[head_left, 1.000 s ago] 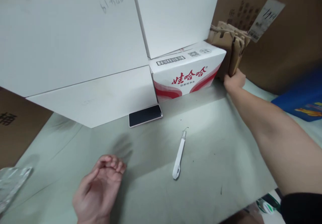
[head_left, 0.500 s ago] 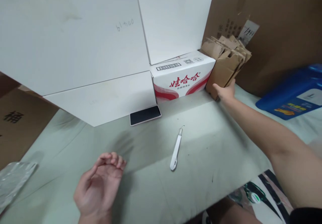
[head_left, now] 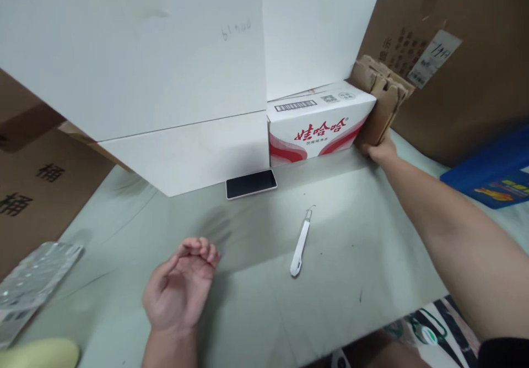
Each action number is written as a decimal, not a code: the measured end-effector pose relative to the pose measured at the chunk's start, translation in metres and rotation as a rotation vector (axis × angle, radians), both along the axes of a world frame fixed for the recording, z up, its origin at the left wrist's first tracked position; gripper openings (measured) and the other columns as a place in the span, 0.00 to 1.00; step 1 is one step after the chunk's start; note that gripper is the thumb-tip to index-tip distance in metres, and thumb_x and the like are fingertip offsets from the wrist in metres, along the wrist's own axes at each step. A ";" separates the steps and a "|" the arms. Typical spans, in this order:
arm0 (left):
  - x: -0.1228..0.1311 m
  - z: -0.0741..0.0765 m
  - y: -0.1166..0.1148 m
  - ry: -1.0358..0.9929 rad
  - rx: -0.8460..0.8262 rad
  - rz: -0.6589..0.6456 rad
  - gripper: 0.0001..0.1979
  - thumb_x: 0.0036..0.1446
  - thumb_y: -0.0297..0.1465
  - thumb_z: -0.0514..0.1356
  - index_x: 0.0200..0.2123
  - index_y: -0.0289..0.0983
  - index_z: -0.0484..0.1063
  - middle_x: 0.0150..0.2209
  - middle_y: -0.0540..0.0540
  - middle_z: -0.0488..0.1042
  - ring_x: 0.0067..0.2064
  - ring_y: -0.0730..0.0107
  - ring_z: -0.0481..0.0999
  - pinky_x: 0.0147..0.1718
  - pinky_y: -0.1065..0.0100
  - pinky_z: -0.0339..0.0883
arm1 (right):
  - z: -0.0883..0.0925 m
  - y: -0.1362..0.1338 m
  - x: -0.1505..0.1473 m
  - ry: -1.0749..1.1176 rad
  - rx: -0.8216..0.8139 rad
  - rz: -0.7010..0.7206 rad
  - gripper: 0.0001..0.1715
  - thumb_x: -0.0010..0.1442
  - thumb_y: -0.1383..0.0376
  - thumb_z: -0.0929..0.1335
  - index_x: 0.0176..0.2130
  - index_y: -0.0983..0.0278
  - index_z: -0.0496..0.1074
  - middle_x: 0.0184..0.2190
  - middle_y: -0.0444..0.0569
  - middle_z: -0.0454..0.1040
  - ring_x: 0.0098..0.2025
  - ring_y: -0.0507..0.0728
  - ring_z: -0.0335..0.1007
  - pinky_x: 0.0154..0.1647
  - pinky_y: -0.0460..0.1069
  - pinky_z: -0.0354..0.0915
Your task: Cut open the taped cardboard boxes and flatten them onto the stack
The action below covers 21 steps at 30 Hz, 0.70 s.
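The folded cardboard (head_left: pixel 384 112) stands on edge, slightly tilted, at the right end of the red-printed carton (head_left: pixel 322 131), between it and the tall brown box (head_left: pixel 475 92). The right hand (head_left: pixel 381 149) has its grip closed around the lower near edge of the cardboard; some fingers are hidden behind it. The low hold probably keeps the loose layers together, with the carton serving as a side stop. The left hand (head_left: pixel 182 285) has a released grip: palm up, fingers loosely curled, holding nothing, above the near part of the table (head_left: pixel 264 313). The white cutter (head_left: pixel 300 249) lies between the two hands, apparently within reach of either. The phone (head_left: pixel 251 184) lies flat near the foot of the large white box (head_left: pixel 165 54), presumably out of the working space. The table has a pale green, lightly creased cover marked with dark specks. At its left are a clear packet (head_left: pixel 37 282) and a second brown box (head_left: pixel 49 186); at its right is a blue container (head_left: pixel 491 172), partly out of view.
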<state>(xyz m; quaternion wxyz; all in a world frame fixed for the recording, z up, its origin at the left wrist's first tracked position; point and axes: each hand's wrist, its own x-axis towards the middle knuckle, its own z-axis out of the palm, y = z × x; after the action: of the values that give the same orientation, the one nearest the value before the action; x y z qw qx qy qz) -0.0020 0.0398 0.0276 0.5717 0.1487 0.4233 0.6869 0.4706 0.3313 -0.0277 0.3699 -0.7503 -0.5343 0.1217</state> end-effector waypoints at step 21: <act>-0.039 0.053 -0.086 -0.286 0.472 0.055 0.10 0.47 0.38 0.63 0.26 0.36 0.76 0.26 0.48 0.65 0.28 0.72 0.66 0.29 0.68 0.61 | 0.127 -0.222 -0.164 -0.698 -0.123 1.114 0.22 0.53 0.73 0.59 0.36 0.58 0.77 0.47 0.50 0.79 0.42 0.58 0.78 0.40 0.50 0.68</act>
<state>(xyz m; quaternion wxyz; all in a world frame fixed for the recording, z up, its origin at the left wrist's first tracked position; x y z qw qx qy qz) -0.0409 -0.0466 0.0804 0.5563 0.1677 0.1703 0.7959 0.3069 0.1092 0.0994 0.0133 -0.3769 -0.9231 0.0749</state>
